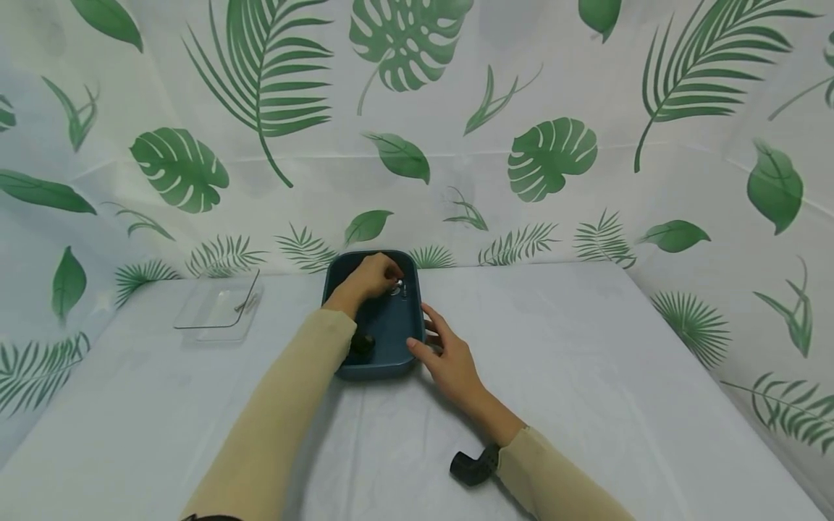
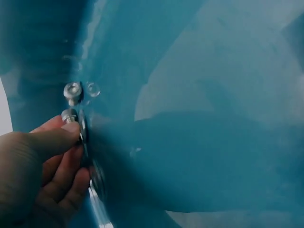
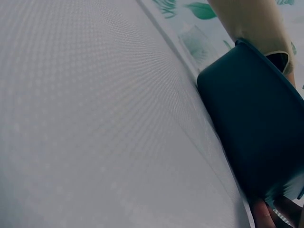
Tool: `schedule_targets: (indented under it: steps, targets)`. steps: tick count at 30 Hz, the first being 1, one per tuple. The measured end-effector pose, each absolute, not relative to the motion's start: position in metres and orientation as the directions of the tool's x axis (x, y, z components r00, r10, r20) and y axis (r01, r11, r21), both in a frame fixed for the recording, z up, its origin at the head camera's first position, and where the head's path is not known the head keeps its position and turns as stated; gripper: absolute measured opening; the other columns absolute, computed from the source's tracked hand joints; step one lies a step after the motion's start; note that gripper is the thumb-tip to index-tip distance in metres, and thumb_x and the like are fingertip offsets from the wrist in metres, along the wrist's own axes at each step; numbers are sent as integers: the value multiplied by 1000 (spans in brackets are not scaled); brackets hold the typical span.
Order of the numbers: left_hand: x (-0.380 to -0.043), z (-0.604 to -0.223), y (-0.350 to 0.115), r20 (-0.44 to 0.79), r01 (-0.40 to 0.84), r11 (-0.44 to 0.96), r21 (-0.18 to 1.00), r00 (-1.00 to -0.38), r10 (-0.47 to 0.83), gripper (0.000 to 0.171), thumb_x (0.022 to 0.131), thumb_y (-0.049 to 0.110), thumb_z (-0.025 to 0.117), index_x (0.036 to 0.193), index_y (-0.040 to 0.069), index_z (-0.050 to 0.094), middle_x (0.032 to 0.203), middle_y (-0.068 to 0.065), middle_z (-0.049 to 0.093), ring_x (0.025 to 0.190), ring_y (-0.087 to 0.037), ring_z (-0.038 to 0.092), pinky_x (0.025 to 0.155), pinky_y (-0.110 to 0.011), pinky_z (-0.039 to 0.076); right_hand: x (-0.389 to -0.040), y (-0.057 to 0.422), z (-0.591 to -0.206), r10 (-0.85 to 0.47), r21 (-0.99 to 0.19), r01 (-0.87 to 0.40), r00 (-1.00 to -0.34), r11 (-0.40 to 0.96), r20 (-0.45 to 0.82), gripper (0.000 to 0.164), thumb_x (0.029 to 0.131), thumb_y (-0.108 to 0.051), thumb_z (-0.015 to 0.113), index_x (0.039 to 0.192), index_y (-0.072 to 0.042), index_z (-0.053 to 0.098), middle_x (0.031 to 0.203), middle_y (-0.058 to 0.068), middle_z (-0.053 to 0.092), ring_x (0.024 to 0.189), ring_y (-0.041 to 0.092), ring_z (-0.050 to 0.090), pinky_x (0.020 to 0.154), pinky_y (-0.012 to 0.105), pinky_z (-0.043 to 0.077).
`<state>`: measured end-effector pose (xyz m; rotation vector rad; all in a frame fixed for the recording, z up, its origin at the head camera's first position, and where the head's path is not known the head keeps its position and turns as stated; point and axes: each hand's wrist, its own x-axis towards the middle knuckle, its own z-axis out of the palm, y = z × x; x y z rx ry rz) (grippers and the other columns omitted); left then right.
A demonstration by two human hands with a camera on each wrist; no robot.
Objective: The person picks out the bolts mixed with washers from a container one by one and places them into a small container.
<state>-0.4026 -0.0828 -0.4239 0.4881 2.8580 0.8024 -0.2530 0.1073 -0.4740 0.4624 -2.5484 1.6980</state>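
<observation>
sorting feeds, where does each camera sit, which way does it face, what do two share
Head: on the head, facing forward and down at the blue bin; left grip, right grip and sleeves show.
Left wrist: on that wrist, looking into the bin; left grip pinches a small metal piece.
Right wrist: on that wrist, looking across the tabletop at the bin's outside; right fingers and left sleeve show.
Shared: head and right wrist both show the leaf-print backdrop.

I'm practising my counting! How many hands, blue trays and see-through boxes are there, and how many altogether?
Hands: 2 (left hand, right hand)
Blue tray: 1
See-through box: 1
Total: 4
</observation>
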Motion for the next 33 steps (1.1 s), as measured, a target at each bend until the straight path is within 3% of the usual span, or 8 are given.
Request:
schedule_targets:
  steps: [14,21,26,33]
  targets:
    - [-405,-421,-84,-68,297,788,540,-917,392,30,103,6,52,128,4,69,125,-16,70,117,-29,66,103,-43,52,-252,108,-472,-219,-899,-267,-955,348,199,65,99,-31,64,158,-28,36,145,17,58,124,35,65,99,52,55]
    - [-401,-417,-83,-37,319,764,561,-912,407,29,102,5,52,123,3,71,119,-15,73,106,-25,69,89,-37,56,-252,109,-472,-219,-901,-266,-955,343,199,65,99,-31,64,158,-28,36,146,17,58,125,36,64,99,52,55]
    - [-402,-417,-80,-47,281,776,565,-928,371,29,103,7,52,124,4,71,121,-14,73,109,-27,68,93,-39,55,-253,109,-474,-220,-898,-273,-954,344,206,66,99,-32,64,158,-28,35,145,17,59,124,36,65,98,52,56]
    - [-401,-415,-79,-32,290,772,565,-928,372,29,102,4,53,123,3,72,118,-15,73,104,-27,68,88,-39,56,-253,110,-475,-224,-897,-277,-952,345,208,65,99,-31,64,158,-29,36,145,17,59,125,36,65,97,51,56]
